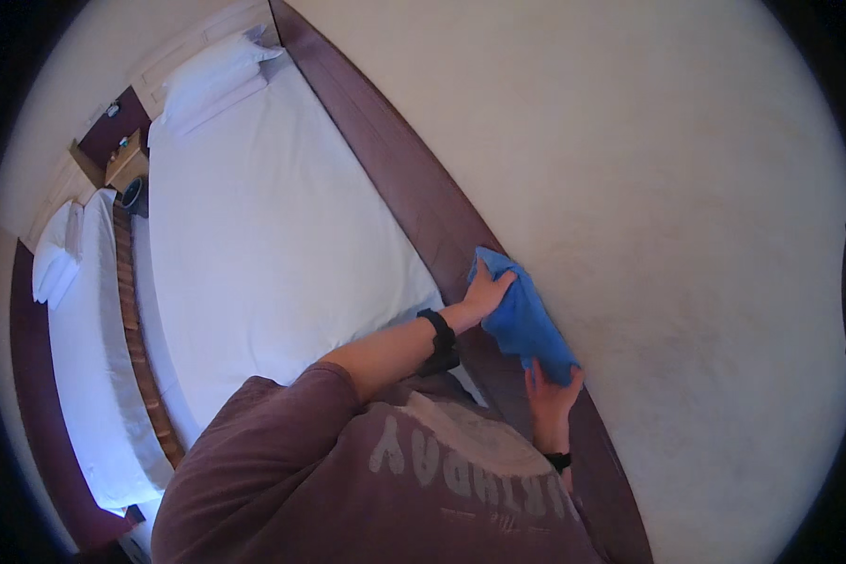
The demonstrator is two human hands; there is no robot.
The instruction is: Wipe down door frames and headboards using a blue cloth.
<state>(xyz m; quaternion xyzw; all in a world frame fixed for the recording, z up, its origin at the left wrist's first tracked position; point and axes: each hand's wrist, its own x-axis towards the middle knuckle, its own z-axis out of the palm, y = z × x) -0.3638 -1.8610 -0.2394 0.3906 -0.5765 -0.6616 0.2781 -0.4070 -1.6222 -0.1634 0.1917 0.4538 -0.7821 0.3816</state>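
Note:
A blue cloth (525, 317) lies stretched against the dark maroon wall panel (423, 204), reaching its edge beside the pale wall. My left hand (488, 290) grips the cloth's upper end between thumb and fingers; a black band circles that wrist. At the cloth's lower end, my right hand (553, 395) pinches a corner, with the fingertips partly hidden by the fabric. Another black band is on the right wrist. Both arms reach past the near corner of a bed with a white sheet (275, 225).
White pillows (211, 84) rest at the bed's head. Farther left are a wooden nightstand (128, 161), a dark bin (135, 196) and a second white bed (99, 381). The pale wall (677, 211) fills the right side.

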